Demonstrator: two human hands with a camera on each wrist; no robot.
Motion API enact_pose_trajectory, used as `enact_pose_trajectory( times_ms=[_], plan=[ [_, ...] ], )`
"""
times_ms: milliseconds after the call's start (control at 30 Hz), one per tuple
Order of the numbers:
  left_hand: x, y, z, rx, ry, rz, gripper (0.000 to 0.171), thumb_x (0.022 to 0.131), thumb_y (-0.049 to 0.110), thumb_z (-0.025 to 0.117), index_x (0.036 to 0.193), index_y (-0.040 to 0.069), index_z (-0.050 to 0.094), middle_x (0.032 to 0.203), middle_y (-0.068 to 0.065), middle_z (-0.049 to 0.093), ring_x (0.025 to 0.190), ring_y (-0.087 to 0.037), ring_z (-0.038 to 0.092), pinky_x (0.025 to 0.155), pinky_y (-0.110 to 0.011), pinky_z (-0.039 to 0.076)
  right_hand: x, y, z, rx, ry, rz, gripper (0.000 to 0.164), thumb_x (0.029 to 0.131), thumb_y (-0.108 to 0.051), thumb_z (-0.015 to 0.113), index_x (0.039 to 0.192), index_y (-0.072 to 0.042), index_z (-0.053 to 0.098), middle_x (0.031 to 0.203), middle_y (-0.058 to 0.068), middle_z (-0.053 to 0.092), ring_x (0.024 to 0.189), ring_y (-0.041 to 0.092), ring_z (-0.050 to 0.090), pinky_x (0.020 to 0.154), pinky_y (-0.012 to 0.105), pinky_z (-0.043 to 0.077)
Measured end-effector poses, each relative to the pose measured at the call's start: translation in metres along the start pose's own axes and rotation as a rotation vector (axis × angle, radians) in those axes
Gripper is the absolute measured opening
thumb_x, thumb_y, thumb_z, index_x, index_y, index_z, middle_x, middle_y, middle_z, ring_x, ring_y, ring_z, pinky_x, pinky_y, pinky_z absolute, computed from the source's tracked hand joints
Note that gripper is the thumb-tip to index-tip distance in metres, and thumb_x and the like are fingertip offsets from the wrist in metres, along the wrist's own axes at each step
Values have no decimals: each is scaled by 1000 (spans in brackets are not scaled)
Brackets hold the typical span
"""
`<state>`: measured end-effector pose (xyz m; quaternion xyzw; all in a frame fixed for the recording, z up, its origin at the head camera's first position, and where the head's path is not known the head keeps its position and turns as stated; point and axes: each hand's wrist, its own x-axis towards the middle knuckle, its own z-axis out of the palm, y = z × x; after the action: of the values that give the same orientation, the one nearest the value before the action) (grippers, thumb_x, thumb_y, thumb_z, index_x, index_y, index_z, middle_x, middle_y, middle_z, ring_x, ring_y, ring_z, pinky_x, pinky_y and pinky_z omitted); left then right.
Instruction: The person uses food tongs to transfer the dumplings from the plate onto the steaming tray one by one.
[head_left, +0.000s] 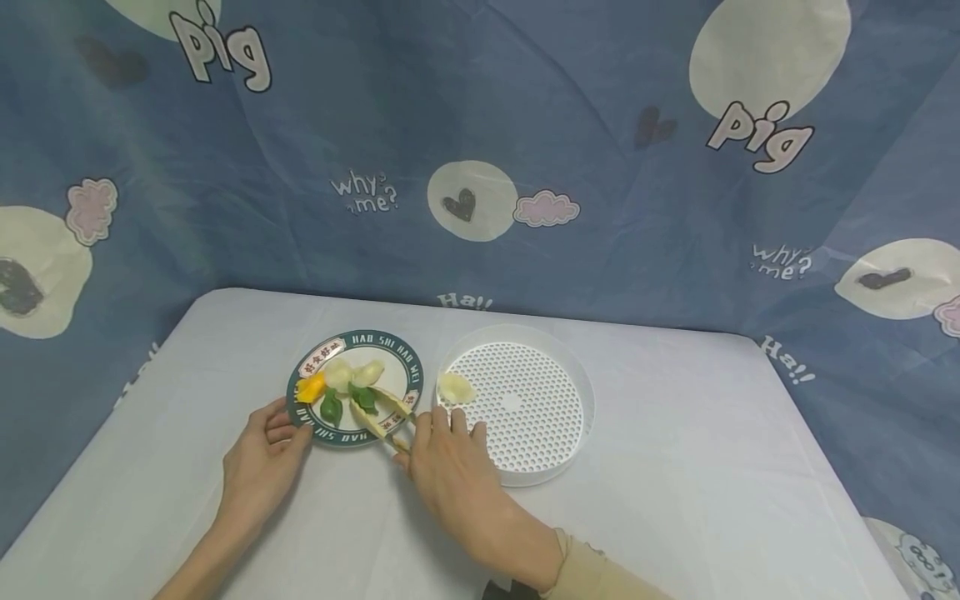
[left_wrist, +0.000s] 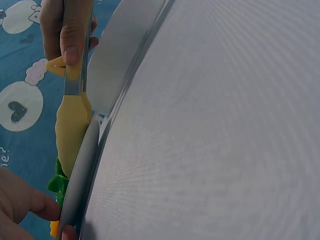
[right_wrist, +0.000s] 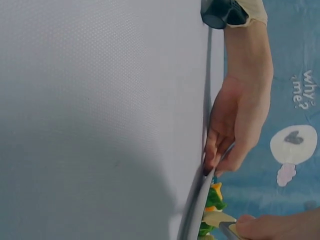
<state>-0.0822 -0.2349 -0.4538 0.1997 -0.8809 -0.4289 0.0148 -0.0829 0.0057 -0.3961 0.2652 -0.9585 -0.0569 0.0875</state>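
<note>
A white plate with a green lettered rim (head_left: 413, 362) bears an orange-yellow piece (head_left: 311, 387), pale pieces (head_left: 367, 373) and green leafy pieces (head_left: 331, 407). At the plate's near left edge, my left hand (head_left: 262, 467) pinches the rim between thumb and fingers, as the left wrist view (left_wrist: 25, 205) also shows. My right hand (head_left: 457, 483) grips tongs (head_left: 367, 419) with cream-yellow tips and metal arms. The tong tips straddle a green piece (head_left: 363, 397) on the plate; whether they squeeze it I cannot tell.
Right of the plate stands a round white tray with a holed base (head_left: 525, 400). One pale yellow piece (head_left: 455, 388) lies at its left side. A white cloth covers the table (head_left: 675, 467); a blue printed curtain (head_left: 615, 250) hangs behind.
</note>
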Motion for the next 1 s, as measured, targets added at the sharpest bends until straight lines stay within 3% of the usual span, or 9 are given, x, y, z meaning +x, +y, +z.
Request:
enact_pose_trajectory(
  times_ms=[233,467,733,1000],
  plan=[
    [0,0,0,-4,-2,-3,71,108,25,58,164,-7,30,144,-28,57,128,-42,66,99,-46,64,-1,1,1,-2,24,13,45,107,-57,56,102,-13,60,83,-3,48,75,14,42,60,28,29],
    [-1,0,1,-1,4,12,70,108,24,59,163,-8,31,143,-29,58,127,-43,66,99,-45,64,-5,6,-7,-12,37,12,44,107,-56,56,102,-13,60,83,-3,49,75,14,42,60,27,27],
    [0,1,1,0,7,11,70,108,24,59,164,-8,32,144,-29,58,127,-43,66,98,-45,64,-9,14,-20,45,4,14,43,109,-53,55,105,-11,60,85,-2,48,77,15,41,63,26,26],
    [0,0,1,-2,7,13,70,108,25,59,163,-8,32,142,-29,59,126,-42,66,95,-40,65,-12,29,-29,112,43,61,44,108,-52,58,107,-8,59,84,-1,44,77,15,39,65,27,29]
  ],
)
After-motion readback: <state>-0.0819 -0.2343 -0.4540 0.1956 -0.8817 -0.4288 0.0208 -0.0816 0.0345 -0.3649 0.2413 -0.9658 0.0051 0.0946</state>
